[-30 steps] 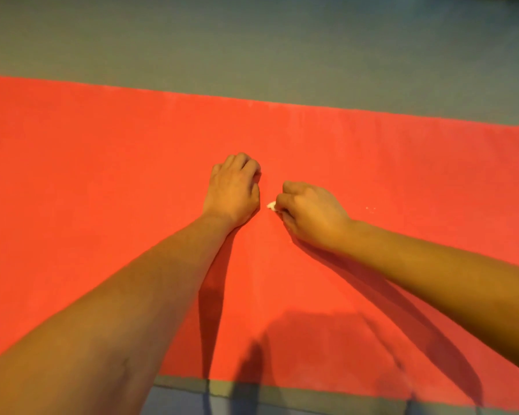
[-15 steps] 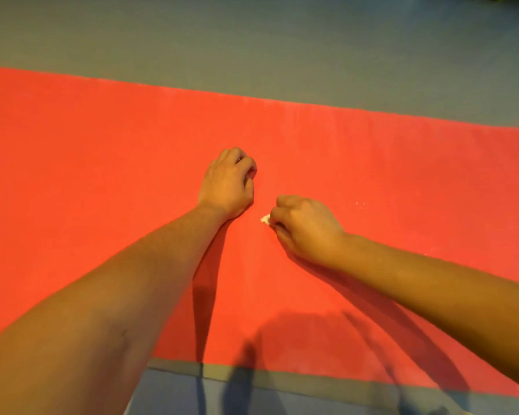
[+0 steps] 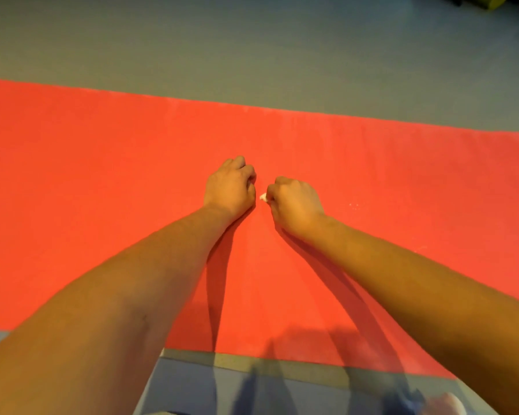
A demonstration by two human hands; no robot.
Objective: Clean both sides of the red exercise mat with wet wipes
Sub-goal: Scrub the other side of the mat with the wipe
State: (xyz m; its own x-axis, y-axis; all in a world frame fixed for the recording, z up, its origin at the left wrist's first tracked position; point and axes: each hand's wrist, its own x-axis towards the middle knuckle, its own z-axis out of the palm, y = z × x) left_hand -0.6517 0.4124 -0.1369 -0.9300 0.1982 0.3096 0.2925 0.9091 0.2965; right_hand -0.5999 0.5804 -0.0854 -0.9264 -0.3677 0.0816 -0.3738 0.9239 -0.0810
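Observation:
The red exercise mat (image 3: 102,175) lies flat across the grey floor, filling the middle of the view from left to right. My right hand (image 3: 295,203) is curled into a fist on the mat and grips a small white wet wipe (image 3: 263,197), of which only a corner pokes out at the thumb side. My left hand (image 3: 231,187) rests on the mat right beside it, fingers curled under; whether it holds anything is hidden. The two fists are a small gap apart near the mat's centre.
Grey floor (image 3: 252,49) stretches beyond the mat's far edge. A blue-grey strip (image 3: 252,390) runs along the near edge below my arms. A few tiny white specks (image 3: 354,205) lie on the mat to the right of my right hand.
My right hand with the wipe slid toward me and then back away along the mat. My left hand stayed pressed beside it; the view shifted slightly.

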